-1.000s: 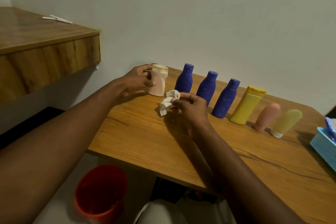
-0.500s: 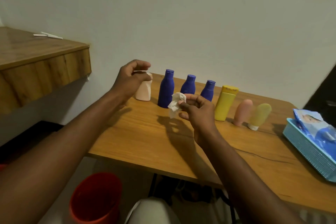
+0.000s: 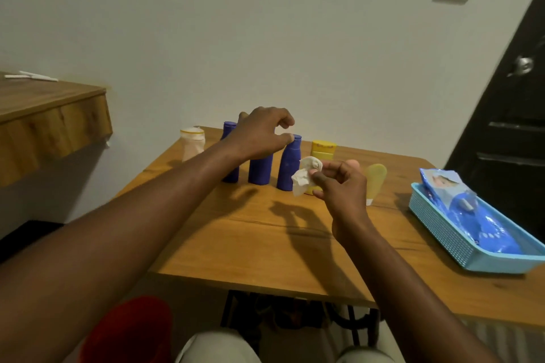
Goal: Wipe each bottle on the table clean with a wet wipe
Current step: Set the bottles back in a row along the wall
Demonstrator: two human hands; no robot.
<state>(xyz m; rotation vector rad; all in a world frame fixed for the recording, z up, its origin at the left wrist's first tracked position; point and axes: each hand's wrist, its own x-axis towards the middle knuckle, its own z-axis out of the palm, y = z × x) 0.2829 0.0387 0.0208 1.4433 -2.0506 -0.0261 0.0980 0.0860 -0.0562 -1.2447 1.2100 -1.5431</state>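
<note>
A row of bottles stands at the back of the wooden table [image 3: 250, 239]: a cream bottle [image 3: 193, 144], three blue bottles [image 3: 229, 130] [image 3: 260, 169] [image 3: 288, 166], a yellow bottle [image 3: 323, 147], a pink one [image 3: 353, 162] mostly hidden behind my right hand, and a pale yellow tube [image 3: 376, 180]. My left hand [image 3: 261, 132] hovers over the middle blue bottle and hides its top; thumb and forefinger are loosely curled, with a gap between them and nothing in it. My right hand [image 3: 339, 184] pinches a crumpled white wipe [image 3: 305, 174] in front of the third blue bottle.
A light blue basket [image 3: 439, 230] holding a blue wet-wipe pack [image 3: 460, 203] sits at the table's right edge. A red bin [image 3: 129, 330] stands on the floor below the front left corner. A wooden shelf [image 3: 53, 118] juts out at left; a dark door [image 3: 507, 127] is at right.
My left hand has let go of the cream bottle and moved right, over the blue bottles. My right hand has risen and shifted right, still holding the wipe. The view has tilted up.
</note>
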